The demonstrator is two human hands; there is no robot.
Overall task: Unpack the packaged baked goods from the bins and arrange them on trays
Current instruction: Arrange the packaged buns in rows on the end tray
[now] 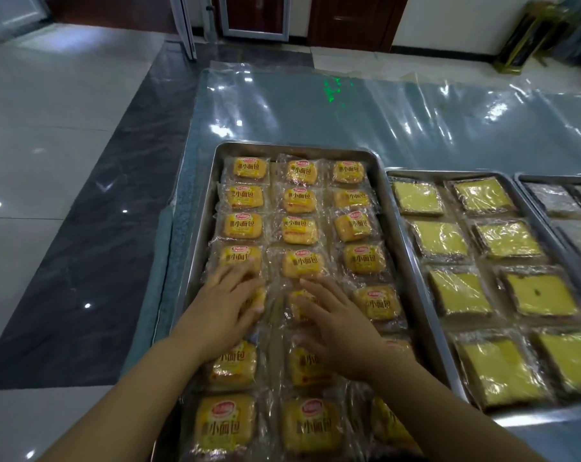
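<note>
– Head view is showing the tray (199, 228) looking almost full of bread packets (301, 196). Nearly finishing?
– Seemingly. Both the left hand (225, 305) and right hand (336, 325) are lying flat, fingers straight, pressing middle-row packets, gripping nothing. Neighbouring cake tray (449, 174) is looking full.

1. On the table (349, 121): left tray (292, 150), middle tray (449, 173) beside it, right tray (556, 177) beyond.
2. Left tray: buns (301, 198) in three columns.
3. Middle tray: slices (439, 240) in two columns.
4. Left hand (225, 308) on left-column buns, right hand (339, 325) on middle-column buns.
</note>
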